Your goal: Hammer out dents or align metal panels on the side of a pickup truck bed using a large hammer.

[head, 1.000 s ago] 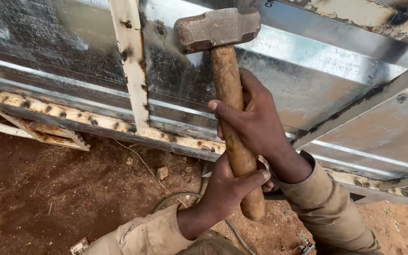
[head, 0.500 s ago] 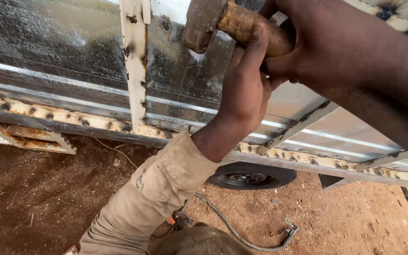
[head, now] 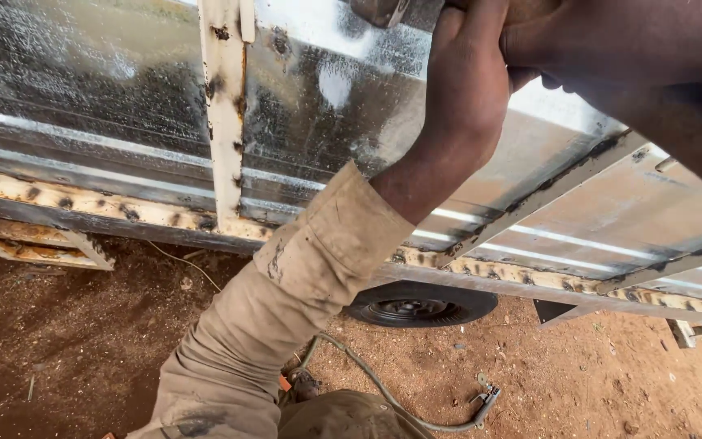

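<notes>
Khaki work sleeve (head: 286,309), smudged, grease-stained cuff

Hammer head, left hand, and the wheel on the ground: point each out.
hammer head (head: 377,11), head view, its lower metal edge.
left hand (head: 466,81), head view, back of the hand.
wheel (head: 421,304), head view, dark tyre top.

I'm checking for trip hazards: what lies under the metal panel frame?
Under the frame, a black disc on red dirt and a cable ending in a clamp; the sleeve hides the rest.
</notes>
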